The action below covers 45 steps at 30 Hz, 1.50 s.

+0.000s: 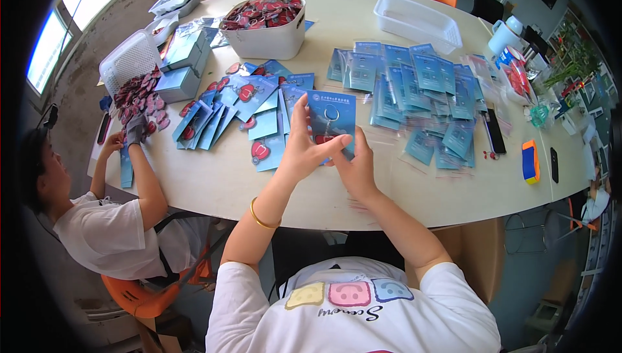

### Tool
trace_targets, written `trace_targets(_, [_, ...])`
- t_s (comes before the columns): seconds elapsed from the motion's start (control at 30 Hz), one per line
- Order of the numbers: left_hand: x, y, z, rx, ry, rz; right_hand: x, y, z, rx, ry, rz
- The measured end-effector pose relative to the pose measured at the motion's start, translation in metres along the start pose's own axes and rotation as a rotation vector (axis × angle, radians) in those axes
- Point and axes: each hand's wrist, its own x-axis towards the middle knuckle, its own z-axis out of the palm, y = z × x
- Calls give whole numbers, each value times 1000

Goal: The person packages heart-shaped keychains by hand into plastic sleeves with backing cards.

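Observation:
Above the table's near middle, my left hand (299, 149) grips a blue card (341, 108) by its left edge, the thumb lying across its lower part. A keyring (331, 113) with a red pendant lies on the card's face, the pendant partly covered by my thumb. My right hand (357, 167) closes on the lower right corner of the same card. Left of my hands, blue cards with red keychains (260, 151) lie in a loose heap. To the right is a pile of blue cards in clear bags (414, 84).
Behind the heap stands a white tub (269, 40) full of red keychains. An empty white basket (414, 24) sits at the far right. A phone (494, 134) and an orange-and-blue tape dispenser (530, 162) lie rightward. At left, a co-worker (116, 223) handles cards beside loose red pendants (142, 99).

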Motion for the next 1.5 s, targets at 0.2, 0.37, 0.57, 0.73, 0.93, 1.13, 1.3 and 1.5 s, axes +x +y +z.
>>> trace_targets(0.2, [-4,-25,-7,203,-93,-221,-19,8,-66,382,38,105])
trace_targets(0.37, [-52,-48,57,993,-232,60,-31,22,-106,550,209,203])
trace_targets(0.57, [-52,-58,92,1052,-188,-31,-45,53,-105,241,337,222])
trace_targets(0.73, [-54,-69,85,816,-200,-64,-46,51,-97,193,360,161])
trace_targets(0.93, [-44,-59,36,267,-279,-266,-46,53,-111,311,369,150])
trace_targets(1.13, [-36,-34,16,414,-55,-121,-44,50,-107,277,343,179])
trace_targets(1.3, [-25,-25,-10,-462,170,-420,-59,27,-103,187,200,188])
trace_targets(1.5, [-17,-26,1,-1318,378,-510,-88,-1,-65,143,-231,367])
